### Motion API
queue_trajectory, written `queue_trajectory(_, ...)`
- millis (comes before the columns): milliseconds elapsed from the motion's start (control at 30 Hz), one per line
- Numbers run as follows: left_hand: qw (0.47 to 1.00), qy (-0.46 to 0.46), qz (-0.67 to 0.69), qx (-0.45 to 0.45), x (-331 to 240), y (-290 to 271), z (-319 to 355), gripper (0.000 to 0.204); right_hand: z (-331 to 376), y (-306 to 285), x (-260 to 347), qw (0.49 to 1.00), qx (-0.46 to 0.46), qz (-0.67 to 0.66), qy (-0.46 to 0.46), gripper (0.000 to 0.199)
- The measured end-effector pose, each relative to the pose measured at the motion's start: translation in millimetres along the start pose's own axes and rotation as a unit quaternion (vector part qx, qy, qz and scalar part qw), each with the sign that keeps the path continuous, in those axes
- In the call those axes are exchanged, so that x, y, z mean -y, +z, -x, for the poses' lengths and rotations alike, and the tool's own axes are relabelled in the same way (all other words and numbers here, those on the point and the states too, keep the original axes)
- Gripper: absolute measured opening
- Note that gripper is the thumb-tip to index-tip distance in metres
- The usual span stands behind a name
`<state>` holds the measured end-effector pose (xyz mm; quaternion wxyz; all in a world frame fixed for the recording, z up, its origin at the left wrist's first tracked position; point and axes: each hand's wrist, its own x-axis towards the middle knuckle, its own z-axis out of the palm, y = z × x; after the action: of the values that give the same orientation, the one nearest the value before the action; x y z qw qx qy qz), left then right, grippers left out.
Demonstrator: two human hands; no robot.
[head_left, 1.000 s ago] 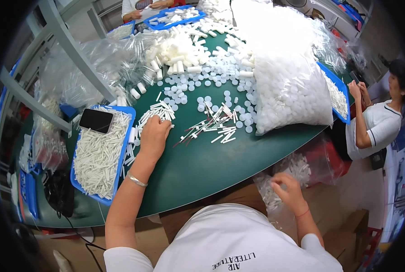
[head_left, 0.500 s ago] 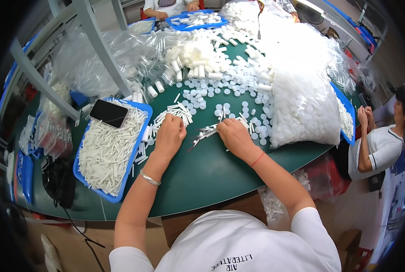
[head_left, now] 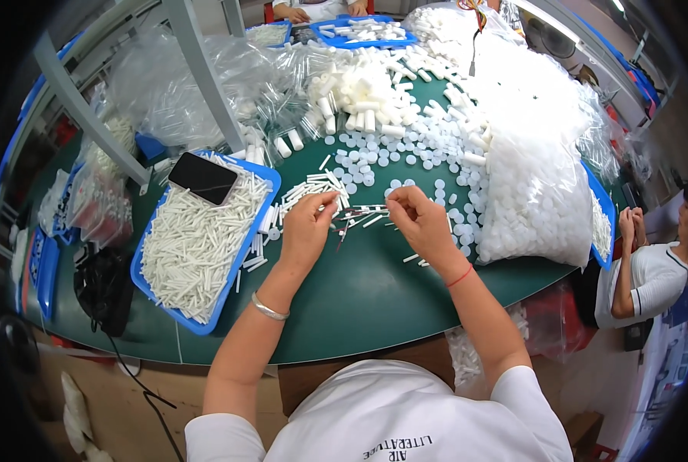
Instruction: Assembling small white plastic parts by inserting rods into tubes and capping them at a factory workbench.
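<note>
My left hand (head_left: 306, 233) is above the green table, beside a loose pile of thin white sticks (head_left: 313, 187). Its thumb and fingertips are pressed together; whatever lies in them is too small to make out. Opposite it, my right hand (head_left: 425, 229) has its fingers curled into a pinch, and its contents are also unclear. In the gap between the hands lie slim white-and-dark pieces with reddish ends (head_left: 349, 219). Translucent white discs (head_left: 362, 162) are scattered just beyond both hands. A few white sticks lie under and beside my right hand.
At left, a blue tray (head_left: 273, 187) heaped with white sticks carries a black phone (head_left: 203, 178). A large clear bag of white discs (head_left: 533, 208) stands at right. Thicker white tubes (head_left: 367, 119) pile up behind. Grey posts (head_left: 201, 77) rise at left. Co-workers sit across and at right.
The view has shifted, moving the table rightward in the picture. My left fingertips have turned toward my right hand. My right hand has lifted its fingers off the small pieces and pinches them together.
</note>
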<state>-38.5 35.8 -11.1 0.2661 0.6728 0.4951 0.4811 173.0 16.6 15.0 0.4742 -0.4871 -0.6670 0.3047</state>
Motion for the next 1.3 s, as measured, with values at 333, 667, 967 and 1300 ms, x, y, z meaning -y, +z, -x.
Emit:
queue_trajectory(333,0.99,-0.045,0.111,0.069,-22,4,13,0.013,0,18,6,0.985,-0.011,0.066,-0.158,0.008)
queue_trajectory(667,0.99,-0.057,0.091,0.093,-22,5,18,0.014,3,15,1,0.97,0.012,0.12,-0.211,0.01)
queue_trajectory(967,0.992,-0.031,0.056,0.109,-18,5,20,0.015,2,16,-2,0.972,0.012,0.105,-0.208,0.009)
queue_trajectory(1300,0.989,-0.03,0.023,0.146,-19,4,20,0.015,6,19,-12,0.974,0.061,0.113,-0.185,0.02)
